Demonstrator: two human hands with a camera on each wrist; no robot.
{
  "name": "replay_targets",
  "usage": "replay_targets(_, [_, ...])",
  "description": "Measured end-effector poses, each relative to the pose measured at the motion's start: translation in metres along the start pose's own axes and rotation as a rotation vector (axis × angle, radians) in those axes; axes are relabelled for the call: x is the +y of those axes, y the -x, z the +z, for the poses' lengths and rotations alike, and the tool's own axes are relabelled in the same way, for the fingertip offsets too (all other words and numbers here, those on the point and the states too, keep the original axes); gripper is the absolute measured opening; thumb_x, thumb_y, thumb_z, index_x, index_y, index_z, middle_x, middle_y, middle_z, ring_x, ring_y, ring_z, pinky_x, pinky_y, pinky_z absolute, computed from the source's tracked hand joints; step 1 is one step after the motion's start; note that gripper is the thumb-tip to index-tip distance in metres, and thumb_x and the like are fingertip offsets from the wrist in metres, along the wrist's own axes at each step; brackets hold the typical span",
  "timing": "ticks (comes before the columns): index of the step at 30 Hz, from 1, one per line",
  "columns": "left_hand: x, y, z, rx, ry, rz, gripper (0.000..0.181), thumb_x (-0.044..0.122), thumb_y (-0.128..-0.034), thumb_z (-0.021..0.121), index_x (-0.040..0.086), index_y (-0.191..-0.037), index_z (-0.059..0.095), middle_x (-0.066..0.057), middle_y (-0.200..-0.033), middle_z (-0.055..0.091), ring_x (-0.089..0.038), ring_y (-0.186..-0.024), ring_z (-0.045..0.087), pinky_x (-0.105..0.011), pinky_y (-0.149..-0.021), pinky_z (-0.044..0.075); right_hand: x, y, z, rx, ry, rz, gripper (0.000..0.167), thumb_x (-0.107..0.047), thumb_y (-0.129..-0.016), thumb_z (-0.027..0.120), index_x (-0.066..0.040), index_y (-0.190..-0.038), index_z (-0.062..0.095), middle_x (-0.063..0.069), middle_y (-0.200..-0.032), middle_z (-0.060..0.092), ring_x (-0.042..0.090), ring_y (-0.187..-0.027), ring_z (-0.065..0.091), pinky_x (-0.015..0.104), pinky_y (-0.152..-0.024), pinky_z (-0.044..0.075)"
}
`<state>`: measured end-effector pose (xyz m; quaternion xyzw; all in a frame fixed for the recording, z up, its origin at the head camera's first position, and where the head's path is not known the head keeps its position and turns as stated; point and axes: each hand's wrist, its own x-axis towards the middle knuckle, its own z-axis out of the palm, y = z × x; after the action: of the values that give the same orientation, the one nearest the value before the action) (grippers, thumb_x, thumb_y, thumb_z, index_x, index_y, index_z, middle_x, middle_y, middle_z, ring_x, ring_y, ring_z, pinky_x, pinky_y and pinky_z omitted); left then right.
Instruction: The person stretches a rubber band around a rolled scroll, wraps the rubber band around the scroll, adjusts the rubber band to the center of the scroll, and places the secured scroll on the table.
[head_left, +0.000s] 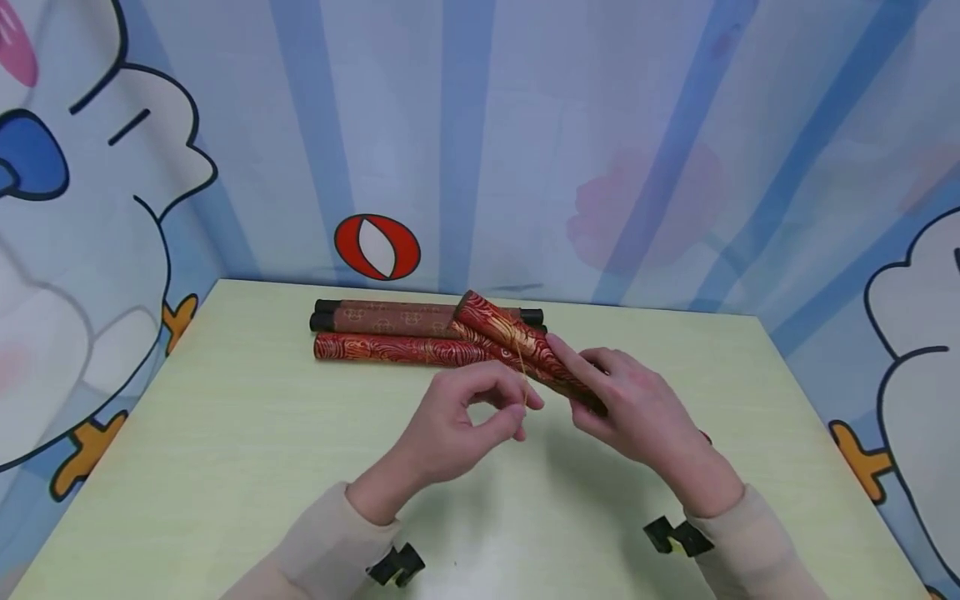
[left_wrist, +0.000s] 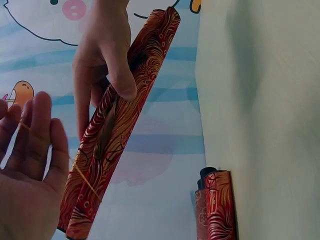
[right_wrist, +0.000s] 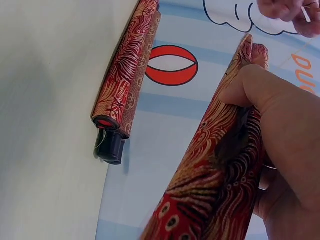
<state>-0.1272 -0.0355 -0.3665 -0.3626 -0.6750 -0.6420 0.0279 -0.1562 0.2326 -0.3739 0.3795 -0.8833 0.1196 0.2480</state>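
My right hand (head_left: 637, 404) grips a red roll patterned in gold and black (head_left: 510, 329), tilted above the table. In the left wrist view it looks like two rolls side by side, with a dark gap between them (left_wrist: 105, 135). A thin yellow string (left_wrist: 86, 179) stretches from this held roll to my left hand (head_left: 461, 425), whose thumb and fingertips pinch it. Behind the hands lies another red patterned roll (head_left: 397, 349). Beyond that rest two brown patterned rolls with black ends (head_left: 405, 318). My right fingers partly hide the held roll's near end.
A pale table (head_left: 247, 433) bears the rolls near its back edge. A blue striped cloth backdrop (head_left: 517, 167) with cartoon figures rises behind it and along the sides.
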Motion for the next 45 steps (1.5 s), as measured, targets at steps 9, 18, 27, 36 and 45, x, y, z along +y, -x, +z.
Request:
replay_targets(9, [-0.017, 0.003, -0.009, -0.066, 0.061, -0.392, 0.021, 0.021, -0.113, 0.056, 0.005, -0.11, 0.069, -0.011, -0.115, 0.078, -0.023, -0.085, 0.08, -0.036, -0.096, 0.06, 0.004, 0.0, -0.008, 0.009, 0.025, -0.003, 0.09, -0.003, -0.083, 0.081, -0.017, -0.164, 0.044, 0.017, -0.108, 0.07, 0.028, -0.08, 0.068, 0.044, -0.065, 0.061])
replay_targets(18, [-0.033, 0.0, -0.015, -0.006, 0.385, -0.745, 0.054, 0.039, -0.1161, 0.042, 0.006, -0.159, 0.05, -0.02, -0.149, 0.062, -0.032, -0.131, 0.067, -0.042, -0.109, 0.054, 0.007, 0.0, -0.007, 0.01, 0.031, 0.013, 0.092, -0.003, -0.084, 0.082, -0.015, -0.165, 0.042, 0.018, -0.112, 0.069, 0.03, -0.086, 0.068, 0.047, -0.07, 0.063])
replay_targets(27, [-0.026, -0.001, -0.001, 0.089, 0.563, -0.781, 0.074, 0.03, -0.1158, 0.044, 0.008, -0.172, 0.003, -0.021, -0.178, 0.011, -0.04, -0.146, 0.052, -0.048, -0.122, 0.041, 0.007, -0.001, -0.008, 0.023, 0.017, 0.018, 0.094, 0.0, -0.081, 0.084, -0.014, -0.164, 0.042, 0.018, -0.11, 0.07, 0.03, -0.083, 0.068, 0.046, -0.067, 0.062])
replay_targets(36, [-0.022, 0.003, 0.023, 0.206, -0.039, -0.65, 0.085, 0.034, -0.1125, 0.053, 0.037, -0.171, -0.01, 0.006, -0.179, -0.009, -0.032, -0.163, 0.021, -0.063, -0.128, 0.022, 0.007, -0.004, -0.009, -0.032, -0.027, 0.069, 0.087, -0.002, -0.086, 0.08, -0.015, -0.164, 0.044, 0.016, -0.107, 0.07, 0.026, -0.08, 0.064, 0.045, -0.066, 0.058])
replay_targets(45, [-0.019, 0.01, 0.008, 0.142, -0.679, -0.385, 0.078, 0.019, -0.11, 0.061, 0.037, -0.171, 0.017, -0.002, -0.179, -0.011, -0.035, -0.114, 0.072, -0.03, -0.05, 0.043, 0.007, -0.003, -0.006, -0.086, -0.075, 0.109, 0.079, -0.003, -0.089, 0.077, -0.014, -0.162, 0.048, 0.015, -0.107, 0.07, 0.022, -0.077, 0.063, 0.041, -0.064, 0.056])
